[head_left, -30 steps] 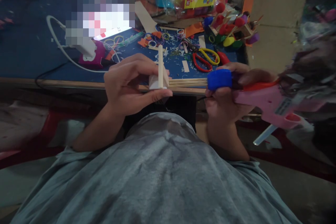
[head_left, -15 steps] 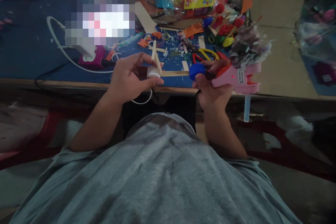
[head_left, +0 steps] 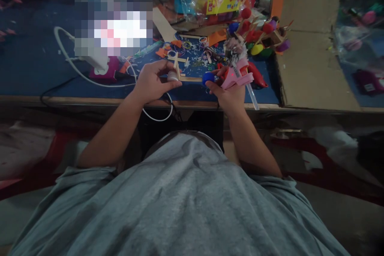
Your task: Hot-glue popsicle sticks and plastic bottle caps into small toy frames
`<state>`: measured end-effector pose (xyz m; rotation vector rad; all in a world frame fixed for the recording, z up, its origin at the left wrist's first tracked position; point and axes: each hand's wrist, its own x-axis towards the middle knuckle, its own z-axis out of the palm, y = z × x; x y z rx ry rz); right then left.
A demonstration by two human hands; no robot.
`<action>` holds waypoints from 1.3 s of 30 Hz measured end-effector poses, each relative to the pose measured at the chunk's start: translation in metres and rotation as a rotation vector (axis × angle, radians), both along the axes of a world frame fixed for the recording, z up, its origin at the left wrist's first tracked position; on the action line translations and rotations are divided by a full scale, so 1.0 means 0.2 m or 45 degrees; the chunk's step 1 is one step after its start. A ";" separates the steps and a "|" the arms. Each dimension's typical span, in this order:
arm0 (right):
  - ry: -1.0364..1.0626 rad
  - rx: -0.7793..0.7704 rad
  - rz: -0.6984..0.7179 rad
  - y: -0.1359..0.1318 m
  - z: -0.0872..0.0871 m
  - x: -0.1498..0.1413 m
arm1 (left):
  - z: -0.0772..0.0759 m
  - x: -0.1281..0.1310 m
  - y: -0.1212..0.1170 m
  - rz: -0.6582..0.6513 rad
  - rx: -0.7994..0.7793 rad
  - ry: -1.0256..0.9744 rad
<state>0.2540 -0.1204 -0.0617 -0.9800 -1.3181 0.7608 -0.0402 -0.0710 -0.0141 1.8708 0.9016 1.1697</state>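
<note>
My left hand [head_left: 151,81] is closed round the white-cap end [head_left: 172,75] of a small craft of wooden sticks [head_left: 183,73], held just above the blue table. An upright stick cross rises from that end. My right hand [head_left: 229,92] grips a pink glue gun [head_left: 237,78], its clear glue stick poking out toward me, and its fingers also pinch the blue bottle cap [head_left: 208,78] at the craft's other end. Both hands hold the piece level between them over the table's near edge.
The blue table [head_left: 36,60] carries a white cable [head_left: 64,56], rubber bands and scraps [head_left: 180,46], scissors, a red tool [head_left: 258,77], a stick toy with coloured caps [head_left: 264,34], bags of materials at the back and brown cardboard [head_left: 309,60] at right. My grey shirt fills the foreground.
Both hands have moved away from me and out over the table with the stick craft. The glue gun has swung from pointing right to lying close over my right hand.
</note>
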 end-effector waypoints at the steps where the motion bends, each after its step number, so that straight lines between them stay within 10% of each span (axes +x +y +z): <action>1: -0.015 -0.018 0.010 0.00 0.00 0.00 | -0.01 0.00 0.00 0.027 -0.008 0.024; 39: -0.126 -0.181 -0.017 -0.03 0.08 -0.03 | -0.03 -0.03 -0.04 0.195 0.149 0.357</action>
